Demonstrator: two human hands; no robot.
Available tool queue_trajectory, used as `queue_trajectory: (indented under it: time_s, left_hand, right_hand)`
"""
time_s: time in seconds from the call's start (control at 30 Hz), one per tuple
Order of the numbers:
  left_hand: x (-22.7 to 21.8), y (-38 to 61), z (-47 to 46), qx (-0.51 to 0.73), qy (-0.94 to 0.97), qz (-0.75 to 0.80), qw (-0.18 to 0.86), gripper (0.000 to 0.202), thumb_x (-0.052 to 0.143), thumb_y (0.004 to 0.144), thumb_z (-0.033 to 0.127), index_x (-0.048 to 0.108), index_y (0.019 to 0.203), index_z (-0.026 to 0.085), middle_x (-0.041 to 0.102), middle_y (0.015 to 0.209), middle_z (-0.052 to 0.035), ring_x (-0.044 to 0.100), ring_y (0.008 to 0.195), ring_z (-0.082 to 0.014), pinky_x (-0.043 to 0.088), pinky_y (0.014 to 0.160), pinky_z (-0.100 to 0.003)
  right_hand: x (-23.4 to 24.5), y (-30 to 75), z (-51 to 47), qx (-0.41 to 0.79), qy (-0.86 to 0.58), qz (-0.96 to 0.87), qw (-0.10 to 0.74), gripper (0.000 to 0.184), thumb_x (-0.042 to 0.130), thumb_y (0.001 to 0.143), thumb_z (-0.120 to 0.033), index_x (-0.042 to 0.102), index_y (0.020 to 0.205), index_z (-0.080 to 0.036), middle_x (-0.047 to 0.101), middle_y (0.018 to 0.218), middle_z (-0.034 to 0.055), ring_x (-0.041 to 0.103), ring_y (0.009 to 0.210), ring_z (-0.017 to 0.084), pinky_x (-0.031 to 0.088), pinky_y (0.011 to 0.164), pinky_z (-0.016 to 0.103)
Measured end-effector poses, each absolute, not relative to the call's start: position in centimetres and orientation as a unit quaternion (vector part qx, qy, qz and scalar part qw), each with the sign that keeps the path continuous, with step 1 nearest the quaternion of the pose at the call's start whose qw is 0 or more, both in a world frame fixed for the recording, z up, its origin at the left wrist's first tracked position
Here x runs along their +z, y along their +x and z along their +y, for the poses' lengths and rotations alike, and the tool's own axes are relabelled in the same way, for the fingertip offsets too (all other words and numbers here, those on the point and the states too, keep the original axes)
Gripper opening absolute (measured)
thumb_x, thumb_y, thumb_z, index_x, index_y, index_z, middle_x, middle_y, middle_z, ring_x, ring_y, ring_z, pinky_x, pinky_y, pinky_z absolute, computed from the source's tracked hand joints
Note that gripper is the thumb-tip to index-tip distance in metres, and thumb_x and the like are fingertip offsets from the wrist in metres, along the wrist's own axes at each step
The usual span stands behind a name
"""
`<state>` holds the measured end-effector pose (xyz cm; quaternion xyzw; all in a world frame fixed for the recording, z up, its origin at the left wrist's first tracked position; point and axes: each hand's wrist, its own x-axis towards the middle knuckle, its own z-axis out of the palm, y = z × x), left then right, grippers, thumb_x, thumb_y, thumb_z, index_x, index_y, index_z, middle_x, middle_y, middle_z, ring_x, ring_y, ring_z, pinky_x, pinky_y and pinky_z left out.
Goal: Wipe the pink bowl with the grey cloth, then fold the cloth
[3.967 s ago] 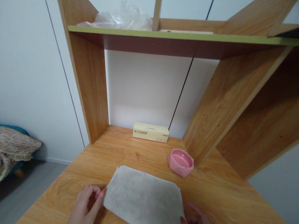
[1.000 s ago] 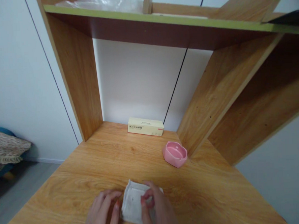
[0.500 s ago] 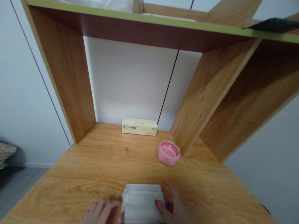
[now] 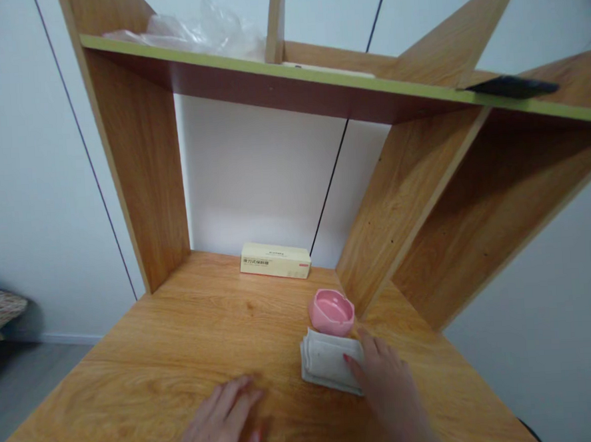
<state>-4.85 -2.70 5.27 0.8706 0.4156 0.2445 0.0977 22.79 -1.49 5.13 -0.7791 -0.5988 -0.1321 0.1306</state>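
A folded grey-white cloth [image 4: 325, 363] lies on the wooden desk [image 4: 183, 348], right in front of a pink bowl-shaped dish [image 4: 332, 311] and touching it or nearly so. My right hand [image 4: 385, 382] rests on the cloth's right edge with its fingers stretched over it, holding nothing. My left hand [image 4: 222, 425] lies flat on the bare desk to the left of the cloth, fingers spread, apart from it.
A cream carton [image 4: 274, 260] sits at the back of the desk against the wall. Slanted wooden panels [image 4: 409, 207] rise on the right. A shelf [image 4: 266, 69] overhead carries a clear plastic bag [image 4: 198, 30] and a dark flat object [image 4: 510, 88].
The cloth went from a large spread sheet to a small folded pad, then slid right and away to the pink dish under my right hand. My left hand came off it.
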Motion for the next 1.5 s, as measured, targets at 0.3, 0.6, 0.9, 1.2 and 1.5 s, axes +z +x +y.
queue_trajectory:
  time_s: [0.3,0.6,0.9,1.2,1.5]
  left_hand:
    - [6.8,-1.9,3.7,0.069,0.89,0.437,0.113,0.049,0.037,0.081,0.022,0.039,0.128,0.008,0.037,0.135,-0.013,0.03,0.125,-0.0252,0.027,0.103,-0.041]
    - [3.0,-3.3,7.8,0.088,0.914,0.377,0.125,0.05,0.038,0.085,0.027,0.031,0.132,0.011,0.034,0.137,-0.0114,0.024,0.128,-0.0227,0.023,0.105,-0.042]
    - [1.8,-3.0,7.4,0.103,0.909,0.385,0.117,0.045,0.031,0.089,0.029,0.033,0.132,0.015,0.035,0.137,-0.0101,0.026,0.127,-0.0225,0.022,0.104,-0.047]
    - [1.3,-3.3,7.6,0.135,0.909,0.379,0.106,0.043,0.031,0.089,0.031,0.035,0.13,0.017,0.037,0.136,-0.0085,0.03,0.126,-0.0217,0.024,0.104,-0.047]
    - [1.7,-3.2,7.5,0.14,0.907,0.383,0.11,0.042,0.034,0.088,0.029,0.037,0.129,0.019,0.039,0.135,-0.0084,0.031,0.125,-0.021,0.023,0.104,-0.045]
  right_hand:
    - [3.6,13.0,2.6,0.152,-0.504,-0.799,0.291,0.048,0.036,0.082,-0.016,0.035,0.129,-0.011,0.041,0.132,0.0118,0.034,0.124,0.019,0.031,0.103,0.036]
    - [-0.6,11.9,4.5,0.192,-0.475,-0.798,0.318,0.056,0.035,0.085,-0.016,0.018,0.138,-0.018,0.022,0.143,0.0052,0.019,0.131,0.017,0.023,0.107,0.041]
    - [-2.3,12.3,4.8,0.192,-0.457,-0.808,0.319,0.063,0.03,0.078,-0.002,0.019,0.137,-0.02,0.02,0.144,0.0031,0.018,0.131,0.015,0.022,0.107,0.042]
    - [-2.6,12.4,5.0,0.175,-0.458,-0.812,0.316,0.071,0.03,0.071,0.004,0.02,0.137,-0.019,0.023,0.143,0.0044,0.019,0.131,0.015,0.024,0.107,0.041]
    - [-2.0,12.5,4.7,0.177,-0.451,-0.815,0.317,0.063,0.028,0.077,-0.001,0.02,0.137,-0.019,0.023,0.143,0.0049,0.019,0.13,0.014,0.024,0.106,0.041]
